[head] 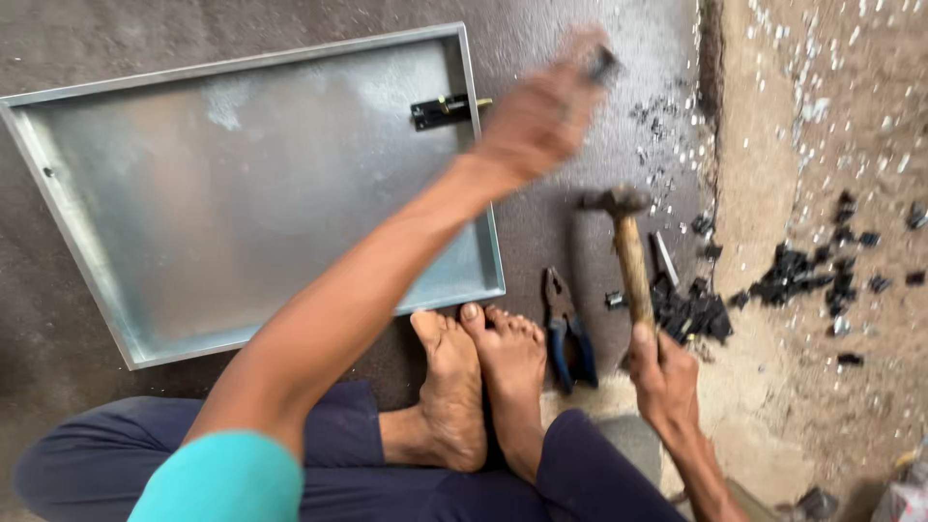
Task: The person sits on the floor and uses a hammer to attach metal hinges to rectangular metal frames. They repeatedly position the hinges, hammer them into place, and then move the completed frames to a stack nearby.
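The right hand [660, 372] grips a wooden-handled hammer [626, 246] upright above the floor's right side, the blurred left hand [535, 116] pinches a small dark piece [601, 64] beyond the tray's [68, 208] far right corner, where a latch [443, 110] already sits

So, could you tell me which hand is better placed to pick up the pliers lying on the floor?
The right hand, probably. It is low, just beside the pliers, though it grips the hammer. The left hand is raised far off over the metal tray, holding something small and blurred.
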